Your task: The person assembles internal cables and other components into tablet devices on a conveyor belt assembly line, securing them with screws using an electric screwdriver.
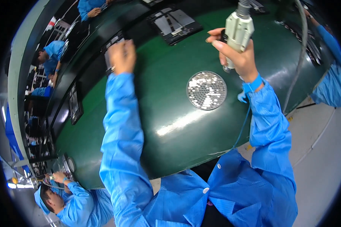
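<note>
In my right hand [240,60] is a pale electric screwdriver [238,32], held upright with its bit end down over the green table. My fingers wrap round its body, and a cord rises from its top. Right of the middle lies a round perforated tray [207,90] with rows of small shiny pieces, likely screws. At the far left my left hand [123,56] is closed at the near edge of a dark flat unit [109,62]. That hand is slightly blurred, and it covers much of the unit.
Another dark flat unit with pale panels [174,24] lies at the far side, and a further one [75,104] at the left. A grey cable [302,56] hangs at the right. A blue wrist cord [244,126] runs to the table's near edge. Co-workers in blue [81,204] sit around.
</note>
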A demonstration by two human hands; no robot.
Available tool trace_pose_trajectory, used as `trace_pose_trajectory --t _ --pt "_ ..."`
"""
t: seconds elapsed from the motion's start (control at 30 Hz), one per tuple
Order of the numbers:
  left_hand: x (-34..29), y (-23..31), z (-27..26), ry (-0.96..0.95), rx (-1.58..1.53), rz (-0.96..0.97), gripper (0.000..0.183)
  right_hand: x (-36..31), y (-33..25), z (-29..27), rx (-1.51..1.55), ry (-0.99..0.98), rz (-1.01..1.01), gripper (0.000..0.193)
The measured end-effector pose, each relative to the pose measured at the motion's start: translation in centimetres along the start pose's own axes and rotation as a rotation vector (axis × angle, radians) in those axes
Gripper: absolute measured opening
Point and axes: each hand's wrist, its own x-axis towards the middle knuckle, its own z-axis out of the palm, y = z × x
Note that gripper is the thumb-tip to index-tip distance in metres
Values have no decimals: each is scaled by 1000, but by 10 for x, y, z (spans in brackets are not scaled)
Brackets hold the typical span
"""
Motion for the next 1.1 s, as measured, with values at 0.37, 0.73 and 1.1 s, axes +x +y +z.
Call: trace_pose_trajectory --t 0.37,0.73,1.1 --pt "63 59 139 -911 -137 -1064 98 -8 6 15 55 16 54 19" --pt "50 83 81 -64 -268 -814 49 -14 -5 23 10 -45 78 19" --pt "-132 154 -206 -326 -871 -1177 37 -15 7 19 67 -89 -8 21"
